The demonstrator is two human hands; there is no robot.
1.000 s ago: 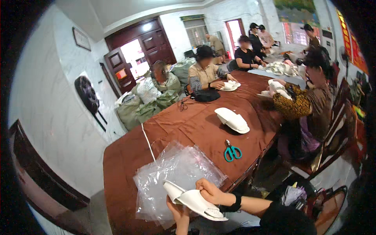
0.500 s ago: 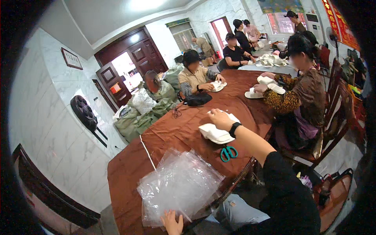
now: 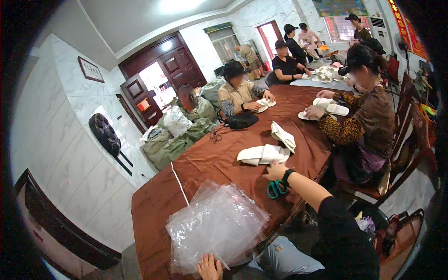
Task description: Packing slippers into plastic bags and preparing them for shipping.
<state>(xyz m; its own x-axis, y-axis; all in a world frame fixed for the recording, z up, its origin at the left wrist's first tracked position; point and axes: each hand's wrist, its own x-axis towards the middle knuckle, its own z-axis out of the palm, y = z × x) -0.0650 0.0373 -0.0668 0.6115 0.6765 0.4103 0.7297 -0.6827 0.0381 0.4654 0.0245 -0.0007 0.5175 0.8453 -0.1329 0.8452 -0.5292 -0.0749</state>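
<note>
My right hand (image 3: 276, 171) is stretched out over the brown tablecloth and holds nothing. Its fingers sit at the near edge of a pile of white slippers (image 3: 261, 154). One more white slipper (image 3: 283, 136) leans tilted just behind the pile. Teal-handled scissors (image 3: 276, 189) lie on the cloth under my right wrist, which wears a black band. My left hand (image 3: 210, 267) rests, fingers apart, on the near edge of a heap of clear plastic bags (image 3: 217, 224) at the table's front corner.
A white cord (image 3: 179, 184) runs across the brown table (image 3: 205, 158). Several people sit along the right and far sides handling white slippers; the nearest wears a patterned brown top (image 3: 368, 121). A black bag (image 3: 241, 121) lies mid-table. Green sacks (image 3: 172, 140) stand by the wall.
My right hand carried white slippers from the bags to the pile farther up the table, set them down and drew back a little. My left hand stays at the bags.
</note>
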